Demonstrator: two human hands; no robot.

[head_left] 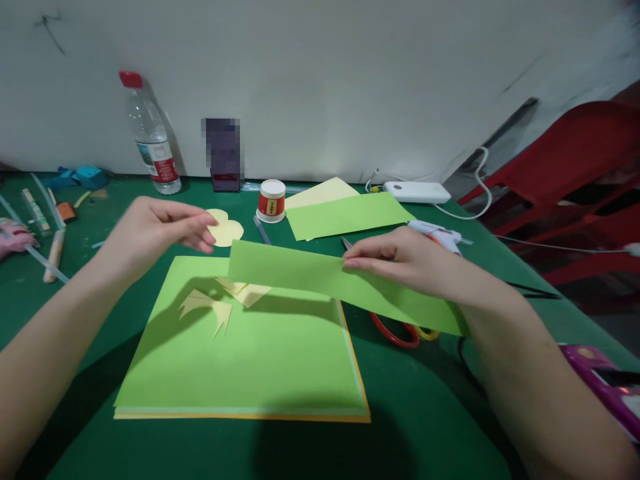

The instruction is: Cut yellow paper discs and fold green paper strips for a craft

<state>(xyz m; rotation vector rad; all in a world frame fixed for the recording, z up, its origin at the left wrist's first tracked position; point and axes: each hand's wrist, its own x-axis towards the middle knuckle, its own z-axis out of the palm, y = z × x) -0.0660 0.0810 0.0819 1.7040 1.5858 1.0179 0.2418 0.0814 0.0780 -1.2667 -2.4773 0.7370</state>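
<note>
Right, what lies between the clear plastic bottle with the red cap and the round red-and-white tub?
In the head view: a dark rectangular phone and, beside it, a thin clear strip.

Free nearside room over paper stack (240, 373), green strip (295, 269) across far side.

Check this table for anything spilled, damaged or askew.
Nothing looks spilled, and the green strip in the right hand shows no tear. Slightly askew: near the red-and-white tub, a green sheet lies slanted across a cream sheet, and the paper stack has edges that don't line up.
</note>
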